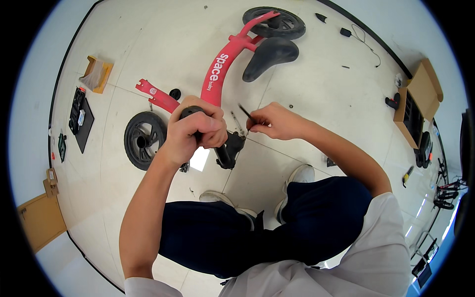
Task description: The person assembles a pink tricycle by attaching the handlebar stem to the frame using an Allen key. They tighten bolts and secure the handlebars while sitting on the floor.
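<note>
My left hand is wrapped round the black handlebar of a small red children's bike, its grip end poking out above my fist. My right hand pinches a thin black rod-shaped tool just right of the handlebar's clamp. Beyond them lies the red bike frame with a black saddle and a rear wheel. To the left of my fist are the red fork and a loose black wheel. Whether the tool touches a bolt I cannot tell.
An open yellow box and a black tool case lie at left. At right are an open cardboard box, a cordless tool and a yellow-and-black cutter. A charger with cord lies far right.
</note>
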`<action>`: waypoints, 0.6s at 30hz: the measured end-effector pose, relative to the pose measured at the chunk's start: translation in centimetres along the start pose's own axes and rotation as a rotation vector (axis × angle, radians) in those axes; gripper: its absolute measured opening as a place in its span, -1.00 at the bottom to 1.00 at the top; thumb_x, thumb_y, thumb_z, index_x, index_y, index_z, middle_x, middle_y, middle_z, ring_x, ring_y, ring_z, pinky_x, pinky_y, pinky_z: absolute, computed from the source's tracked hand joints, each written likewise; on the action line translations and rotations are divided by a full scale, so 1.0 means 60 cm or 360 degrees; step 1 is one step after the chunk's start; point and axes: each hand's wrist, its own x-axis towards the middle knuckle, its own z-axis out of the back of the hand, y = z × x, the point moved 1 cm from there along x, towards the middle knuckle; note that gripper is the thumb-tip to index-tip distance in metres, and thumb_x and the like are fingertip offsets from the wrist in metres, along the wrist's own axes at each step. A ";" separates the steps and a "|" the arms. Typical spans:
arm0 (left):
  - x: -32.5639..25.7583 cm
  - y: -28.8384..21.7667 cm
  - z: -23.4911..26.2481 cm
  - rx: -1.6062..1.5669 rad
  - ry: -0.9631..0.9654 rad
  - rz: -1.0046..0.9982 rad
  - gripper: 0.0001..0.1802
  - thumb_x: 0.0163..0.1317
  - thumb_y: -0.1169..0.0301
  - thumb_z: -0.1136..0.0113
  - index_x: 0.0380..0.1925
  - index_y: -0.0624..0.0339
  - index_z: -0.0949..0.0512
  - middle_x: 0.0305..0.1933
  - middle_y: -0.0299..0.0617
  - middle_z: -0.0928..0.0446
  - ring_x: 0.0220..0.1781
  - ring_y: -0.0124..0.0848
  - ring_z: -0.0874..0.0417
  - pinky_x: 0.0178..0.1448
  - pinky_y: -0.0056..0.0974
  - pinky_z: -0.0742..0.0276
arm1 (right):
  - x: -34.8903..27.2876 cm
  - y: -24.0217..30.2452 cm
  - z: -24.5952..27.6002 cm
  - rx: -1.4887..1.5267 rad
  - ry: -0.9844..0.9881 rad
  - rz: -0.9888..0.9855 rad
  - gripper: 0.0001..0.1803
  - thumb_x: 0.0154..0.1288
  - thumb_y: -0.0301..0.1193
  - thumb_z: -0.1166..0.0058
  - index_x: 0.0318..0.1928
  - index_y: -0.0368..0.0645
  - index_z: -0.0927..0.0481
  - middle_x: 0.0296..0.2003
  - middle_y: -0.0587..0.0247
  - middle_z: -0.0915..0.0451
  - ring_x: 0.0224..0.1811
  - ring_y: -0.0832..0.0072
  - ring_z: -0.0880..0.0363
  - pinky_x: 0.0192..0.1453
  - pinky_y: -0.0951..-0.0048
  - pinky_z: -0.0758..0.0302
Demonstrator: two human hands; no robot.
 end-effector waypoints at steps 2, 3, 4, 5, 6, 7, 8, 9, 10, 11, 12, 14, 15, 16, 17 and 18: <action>-0.001 -0.002 0.001 -0.0001 -0.0005 -0.0001 -0.65 -0.05 0.39 -0.02 -0.85 0.21 -0.14 -0.82 -0.19 -0.16 -0.74 -0.42 -0.15 -0.54 -0.31 -0.14 | -0.002 -0.009 0.001 -0.0228 -0.0032 0.0120 -0.85 0.30 -0.43 -0.18 -0.27 -0.30 -0.65 -0.41 0.06 -0.65 -0.33 0.21 -0.68 -0.16 0.28 -0.56; -0.002 -0.004 0.002 -0.0001 -0.0006 -0.0004 -0.65 -0.05 0.39 -0.02 -0.85 0.20 -0.14 -0.82 -0.19 -0.16 -0.74 -0.42 -0.15 -0.54 -0.31 -0.14 | -0.007 -0.010 0.006 -0.0257 -0.0022 0.0091 -0.83 0.31 -0.41 -0.17 -0.26 -0.29 -0.66 -0.41 0.06 -0.65 -0.34 0.18 -0.67 -0.17 0.27 -0.55; -0.002 -0.005 0.001 0.0004 -0.0015 -0.0004 -0.65 -0.05 0.39 -0.02 -0.85 0.21 -0.14 -0.82 -0.20 -0.16 -0.74 -0.42 -0.15 -0.54 -0.31 -0.14 | -0.014 -0.009 0.012 -0.0285 -0.0013 0.0062 -0.81 0.33 -0.38 -0.17 -0.26 -0.29 -0.68 -0.40 0.06 -0.65 -0.34 0.16 -0.65 -0.19 0.27 -0.55; -0.003 -0.003 -0.001 0.0008 -0.0026 -0.0006 -0.65 -0.05 0.38 -0.03 -0.85 0.21 -0.14 -0.82 -0.20 -0.16 -0.74 -0.43 -0.15 -0.54 -0.32 -0.13 | -0.023 -0.008 0.018 -0.0315 -0.0001 0.0032 -0.79 0.34 -0.36 -0.17 -0.25 -0.28 -0.69 -0.40 0.06 -0.65 -0.34 0.14 -0.64 -0.20 0.26 -0.54; -0.005 -0.002 -0.002 0.0011 -0.0037 -0.0008 -0.65 -0.05 0.38 -0.03 -0.85 0.21 -0.14 -0.82 -0.20 -0.16 -0.74 -0.43 -0.15 -0.55 -0.32 -0.13 | -0.034 -0.005 0.026 -0.0335 -0.0018 0.0019 -0.78 0.35 -0.35 -0.16 -0.25 -0.29 -0.69 -0.40 0.05 -0.64 -0.34 0.14 -0.63 -0.21 0.26 -0.54; -0.005 -0.001 -0.002 0.0016 -0.0031 -0.0010 -0.65 -0.05 0.38 -0.03 -0.85 0.21 -0.15 -0.82 -0.20 -0.17 -0.74 -0.43 -0.15 -0.55 -0.32 -0.12 | -0.044 0.000 0.035 -0.0355 -0.0036 0.0006 -0.77 0.37 -0.34 -0.15 -0.24 -0.29 -0.69 -0.39 0.05 -0.64 -0.34 0.14 -0.63 -0.21 0.25 -0.53; -0.004 -0.001 -0.002 0.0022 -0.0026 -0.0009 -0.65 -0.05 0.38 -0.03 -0.86 0.22 -0.15 -0.82 -0.20 -0.17 -0.74 -0.43 -0.14 -0.55 -0.32 -0.11 | -0.052 0.005 0.043 -0.0373 -0.0053 -0.0006 -0.76 0.38 -0.34 -0.13 -0.24 -0.29 -0.69 -0.39 0.04 -0.64 -0.34 0.13 -0.62 -0.22 0.25 -0.52; -0.003 -0.002 -0.001 0.0028 -0.0022 -0.0008 -0.65 -0.05 0.38 -0.03 -0.86 0.22 -0.16 -0.82 -0.20 -0.17 -0.74 -0.43 -0.14 -0.55 -0.32 -0.11 | -0.059 0.010 0.051 -0.0390 -0.0091 -0.0007 -0.76 0.39 -0.34 -0.12 -0.24 -0.29 -0.69 -0.41 0.05 -0.63 -0.36 0.14 -0.61 -0.24 0.26 -0.51; -0.002 -0.001 0.000 0.0027 -0.0023 0.0000 -0.65 -0.05 0.38 -0.03 -0.86 0.22 -0.16 -0.82 -0.20 -0.17 -0.74 -0.43 -0.14 -0.56 -0.32 -0.10 | -0.064 0.015 0.058 -0.0408 -0.0130 -0.0008 -0.75 0.40 -0.34 -0.11 -0.24 -0.30 -0.68 -0.43 0.05 -0.63 -0.38 0.14 -0.60 -0.25 0.26 -0.51; -0.002 -0.001 0.002 0.0027 -0.0020 0.0010 -0.65 -0.05 0.38 -0.03 -0.86 0.22 -0.16 -0.82 -0.20 -0.17 -0.74 -0.43 -0.13 -0.56 -0.31 -0.10 | -0.067 0.023 0.062 -0.0424 -0.0173 -0.0009 -0.75 0.41 -0.33 -0.10 -0.25 -0.30 -0.68 -0.45 0.06 -0.63 -0.40 0.15 -0.59 -0.26 0.27 -0.50; -0.002 -0.001 0.003 0.0028 -0.0018 0.0020 -0.65 -0.05 0.38 -0.03 -0.86 0.23 -0.16 -0.82 -0.21 -0.17 -0.74 -0.43 -0.13 -0.56 -0.31 -0.09 | -0.068 0.033 0.065 -0.0395 -0.0175 -0.0049 -0.74 0.42 -0.33 -0.09 -0.26 -0.30 -0.68 -0.47 0.06 -0.62 -0.43 0.17 -0.58 -0.28 0.28 -0.49; -0.002 -0.004 0.002 0.0042 -0.0026 0.0017 -0.65 -0.05 0.38 -0.03 -0.86 0.22 -0.16 -0.82 -0.20 -0.16 -0.74 -0.43 -0.12 -0.56 -0.31 -0.09 | -0.069 0.053 0.067 -0.0337 -0.0177 -0.0134 -0.72 0.43 -0.33 -0.07 -0.28 -0.32 -0.67 -0.51 0.06 -0.62 -0.49 0.19 -0.55 -0.32 0.29 -0.47; -0.002 -0.006 0.001 0.0048 -0.0029 0.0016 -0.65 -0.05 0.38 -0.03 -0.86 0.22 -0.15 -0.82 -0.20 -0.16 -0.74 -0.43 -0.12 -0.56 -0.31 -0.08 | -0.068 0.061 0.067 -0.0322 -0.0161 -0.0180 -0.71 0.43 -0.33 -0.06 -0.28 -0.33 -0.67 -0.52 0.05 -0.62 -0.51 0.20 -0.53 -0.34 0.30 -0.46; -0.002 -0.007 0.001 0.0075 -0.0032 0.0023 -0.66 -0.08 0.36 -0.01 -0.86 0.21 -0.15 -0.83 -0.19 -0.17 -0.75 -0.41 -0.13 -0.56 -0.29 -0.10 | -0.066 0.068 0.065 -0.0306 -0.0146 -0.0226 -0.70 0.43 -0.33 -0.05 -0.29 -0.34 -0.67 -0.53 0.04 -0.62 -0.53 0.21 -0.52 -0.35 0.30 -0.45; -0.002 -0.008 0.002 0.0101 -0.0034 0.0031 -0.66 -0.10 0.33 0.00 -0.86 0.21 -0.16 -0.83 -0.18 -0.17 -0.75 -0.39 -0.14 -0.56 -0.27 -0.12 | -0.064 0.072 0.063 -0.0290 -0.0130 -0.0273 -0.69 0.43 -0.33 -0.05 -0.29 -0.36 -0.67 -0.54 0.03 -0.62 -0.56 0.22 -0.51 -0.37 0.31 -0.44; -0.002 -0.009 0.003 0.0128 -0.0036 0.0038 -0.67 -0.12 0.31 0.01 -0.87 0.20 -0.16 -0.84 -0.17 -0.18 -0.76 -0.36 -0.14 -0.55 -0.25 -0.14 | -0.063 0.074 0.060 -0.0248 -0.0160 -0.0266 -0.68 0.43 -0.32 -0.04 -0.29 -0.36 -0.67 -0.53 0.01 -0.62 -0.56 0.23 -0.51 -0.37 0.31 -0.44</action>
